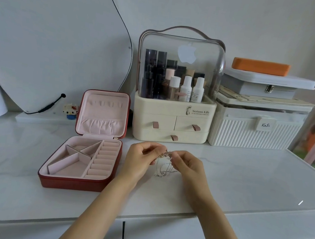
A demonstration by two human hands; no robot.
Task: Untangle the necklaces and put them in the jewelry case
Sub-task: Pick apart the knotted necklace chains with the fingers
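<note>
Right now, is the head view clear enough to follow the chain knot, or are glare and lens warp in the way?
Head view: soft even light with faint shadows; the necklaces pinched between left hand and right hand show only as thin, slightly blurred strands, so single links cannot be told apart. Wide-angle warp bends the table edge, and reflections sit on the clear organizer lid.

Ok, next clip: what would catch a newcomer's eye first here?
Probably the two hands, left hand and right hand, pinching a tangled bunch of necklaces above the white desk at centre. Left of them the red jewelry case lies open, its pink compartments empty. Behind stands a clear-topped cosmetics organizer full of bottles.
</note>
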